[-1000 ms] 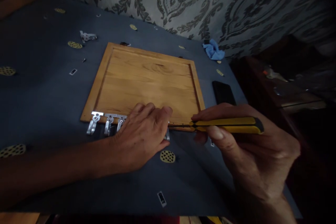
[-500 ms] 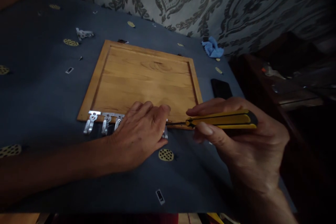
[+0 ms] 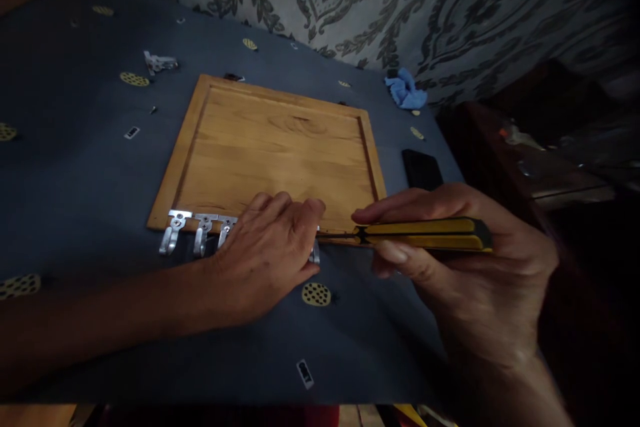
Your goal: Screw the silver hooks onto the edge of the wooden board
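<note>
A framed wooden panel lies flat, with silver metal hooks in a row along its near edge. Curled over that edge is my left hand, closed around a hook that shows only in part beside its thumb; the fingertips are hidden. My right hand grips a yellow-and-black screwdriver by the handle, between thumb and fingers. The screwdriver's shaft lies almost level and points left at the hook under my left hand. Its tip is hidden there.
A blue patterned cloth covers the table. Toward the back left lie loose metal hooks and a small screw. A crumpled blue cloth and a black phone-like object are at the right. Patterned wallpaper rises behind.
The screwdriver handle has turned about its length in my right hand, and that hand has shifted slightly right. My left hand and the panel stay in place.
</note>
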`<state>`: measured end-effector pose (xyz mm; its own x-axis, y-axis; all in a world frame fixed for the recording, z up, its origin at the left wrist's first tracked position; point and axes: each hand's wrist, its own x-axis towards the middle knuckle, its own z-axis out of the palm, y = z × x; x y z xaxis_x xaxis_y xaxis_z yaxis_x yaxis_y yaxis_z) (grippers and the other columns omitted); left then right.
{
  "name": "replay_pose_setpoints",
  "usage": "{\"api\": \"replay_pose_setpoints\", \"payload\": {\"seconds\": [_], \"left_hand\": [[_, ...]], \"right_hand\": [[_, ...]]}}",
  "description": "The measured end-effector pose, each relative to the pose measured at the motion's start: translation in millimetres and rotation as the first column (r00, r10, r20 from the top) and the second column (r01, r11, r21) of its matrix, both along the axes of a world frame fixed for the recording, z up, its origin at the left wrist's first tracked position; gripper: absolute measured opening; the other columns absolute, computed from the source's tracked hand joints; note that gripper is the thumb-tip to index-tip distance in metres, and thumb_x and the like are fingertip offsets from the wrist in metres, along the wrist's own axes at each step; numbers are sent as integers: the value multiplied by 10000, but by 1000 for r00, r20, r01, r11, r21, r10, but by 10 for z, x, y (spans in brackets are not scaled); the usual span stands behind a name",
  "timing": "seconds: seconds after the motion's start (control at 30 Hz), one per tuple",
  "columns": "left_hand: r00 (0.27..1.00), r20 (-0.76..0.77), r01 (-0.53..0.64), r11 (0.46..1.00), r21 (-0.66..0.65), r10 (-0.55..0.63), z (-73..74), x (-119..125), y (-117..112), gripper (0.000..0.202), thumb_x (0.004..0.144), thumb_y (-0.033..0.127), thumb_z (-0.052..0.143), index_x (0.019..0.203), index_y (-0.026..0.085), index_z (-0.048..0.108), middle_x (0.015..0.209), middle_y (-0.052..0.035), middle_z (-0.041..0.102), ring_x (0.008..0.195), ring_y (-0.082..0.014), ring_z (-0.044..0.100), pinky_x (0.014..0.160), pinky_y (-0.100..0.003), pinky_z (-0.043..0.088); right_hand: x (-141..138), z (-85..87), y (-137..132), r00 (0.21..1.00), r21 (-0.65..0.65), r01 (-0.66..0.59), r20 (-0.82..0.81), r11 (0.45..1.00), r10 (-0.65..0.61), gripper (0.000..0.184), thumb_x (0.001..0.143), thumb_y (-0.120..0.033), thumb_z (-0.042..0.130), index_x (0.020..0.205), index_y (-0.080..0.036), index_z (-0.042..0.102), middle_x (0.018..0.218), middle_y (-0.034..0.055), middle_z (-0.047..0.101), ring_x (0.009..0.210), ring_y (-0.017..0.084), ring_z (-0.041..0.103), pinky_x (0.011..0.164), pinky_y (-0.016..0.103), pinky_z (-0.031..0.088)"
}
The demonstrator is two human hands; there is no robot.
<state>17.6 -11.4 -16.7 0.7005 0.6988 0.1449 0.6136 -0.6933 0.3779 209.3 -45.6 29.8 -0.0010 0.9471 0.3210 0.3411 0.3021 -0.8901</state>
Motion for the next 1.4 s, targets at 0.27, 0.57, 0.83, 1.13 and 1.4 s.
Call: {"api": "replay_pose_setpoints", "payload": {"seconds": [0.27, 0.57, 0.83, 1.13, 1.4], "left_hand": [[999, -33, 15, 1000, -27, -16, 33, 15, 4, 483, 898, 300, 753, 1259, 142, 474, 1229, -120, 693, 1136, -307, 616, 974, -449, 470], [1000, 14, 18, 999, 37, -18, -7, 5, -4, 534, 878, 299, 778, 1267, 105, 469, 1195, -130, 706, 1093, -313, 621, 939, -441, 476], [1000, 18, 14, 998, 65, -16, -29, 0, -11, 503, 878, 306, 782, 1233, 124, 475, 1181, -124, 710, 1078, -309, 621, 932, -438, 466], [1000, -9, 20, 1000, 19, -20, -4, 5, -13, 547, 882, 315, 783, 1274, 121, 455, 1219, -127, 693, 1132, -316, 612, 960, -440, 451], [1000, -2, 25, 999, 48, -25, -8, -3, -6, 515, 884, 310, 776, 1252, 120, 469, 1205, -126, 701, 1090, -304, 621, 938, -427, 466]], "right_hand": [[98, 45, 24, 991, -46, -135, 16, 990, 136, 234, 911, -296, 750, 1141, -320, 778, 1002, 28, 801, 582, 142, 704, 520, 290, 624], [44, 10, 49, 997, 36, -75, 2, 996, 75, 199, 812, -316, 853, 987, -283, 763, 889, 4, 784, 646, 156, 721, 443, 239, 559], [70, 15, 35, 998, 66, -65, 5, 996, 65, 123, 827, -307, 838, 945, -289, 803, 948, 21, 798, 710, 168, 731, 372, 228, 492], [176, 4, 29, 989, 24, -149, 25, 989, 149, 276, 929, -339, 730, 1200, -296, 756, 987, 44, 782, 599, 145, 702, 501, 286, 595], [44, -18, 49, 997, 120, -68, -30, 990, 72, 155, 799, -277, 862, 923, -267, 769, 876, 18, 779, 761, 185, 746, 355, 203, 486]]}}
